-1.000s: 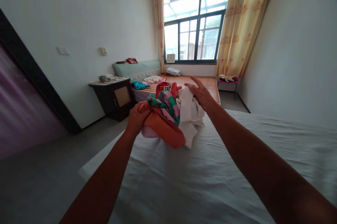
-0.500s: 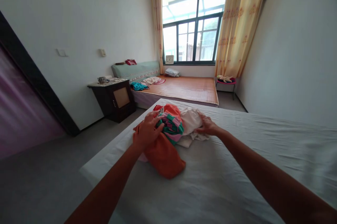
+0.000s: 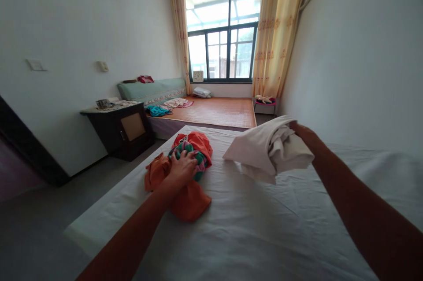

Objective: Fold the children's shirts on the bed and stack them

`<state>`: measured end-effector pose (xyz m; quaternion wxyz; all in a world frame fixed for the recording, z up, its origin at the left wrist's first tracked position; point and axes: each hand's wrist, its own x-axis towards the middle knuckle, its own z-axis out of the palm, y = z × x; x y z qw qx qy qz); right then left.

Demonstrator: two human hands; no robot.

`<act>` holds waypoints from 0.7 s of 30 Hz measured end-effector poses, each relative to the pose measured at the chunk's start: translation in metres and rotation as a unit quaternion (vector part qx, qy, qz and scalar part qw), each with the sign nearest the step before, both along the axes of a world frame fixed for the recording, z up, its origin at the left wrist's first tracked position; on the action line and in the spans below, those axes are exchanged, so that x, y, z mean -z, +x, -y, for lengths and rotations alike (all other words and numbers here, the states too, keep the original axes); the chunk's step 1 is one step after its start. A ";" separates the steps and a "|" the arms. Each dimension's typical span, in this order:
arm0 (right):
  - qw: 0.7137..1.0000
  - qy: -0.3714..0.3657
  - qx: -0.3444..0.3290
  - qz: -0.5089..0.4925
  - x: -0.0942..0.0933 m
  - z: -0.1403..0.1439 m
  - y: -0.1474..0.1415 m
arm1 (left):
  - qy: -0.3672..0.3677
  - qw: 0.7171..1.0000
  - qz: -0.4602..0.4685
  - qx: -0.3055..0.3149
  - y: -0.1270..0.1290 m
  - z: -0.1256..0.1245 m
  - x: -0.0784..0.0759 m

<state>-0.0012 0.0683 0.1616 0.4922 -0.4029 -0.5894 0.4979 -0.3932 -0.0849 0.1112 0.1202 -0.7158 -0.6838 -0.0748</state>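
Bed [image 3: 251, 237], covered in a white sheet, fills the lower part of the view; both arms reach out over it. Second bed [image 3: 218, 112] with an orange-brown mat lies beyond it under the window [image 3: 221, 38], yellow curtain [image 3: 277, 30] drawn to the right of the glass. Dark bedside cabinet [image 3: 122, 129] stands against the left wall, between the 2 beds.

Pile of clothes [image 3: 185, 171] rests on the white sheet near the bed's left edge: orange garments below, 1 green-and-pink patterned piece on top. Left hand [image 3: 181, 168] lies palm down on this pile, fingers spread and curled into the patterned cloth; grip presses on it, not seen to be closed around it.

White garment [image 3: 267, 151] is lifted clear of the sheet, to the right of the pile and apart from it, hanging in bunched folds. Right hand [image 3: 302, 133] holds it at its upper right end; grip is clamped on the cloth, fingers largely hidden behind the fabric.

Small clock [image 3: 198, 76] stands on the window sill.
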 end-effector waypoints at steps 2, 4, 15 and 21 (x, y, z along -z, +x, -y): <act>0.999 -0.010 0.002 0.040 0.004 0.006 0.029 | 0.037 0.999 -0.007 0.008 0.027 -0.009 -0.005; 0.995 0.002 0.030 0.100 0.016 0.011 0.055 | 0.040 0.998 0.003 0.057 0.060 -0.019 -0.008; 0.957 0.036 0.053 0.284 0.139 0.034 0.034 | -0.056 0.983 0.126 0.124 0.192 -0.079 0.044; 0.990 0.033 0.053 0.128 0.143 0.026 0.046 | -0.055 0.946 0.268 0.173 0.189 -0.087 0.057</act>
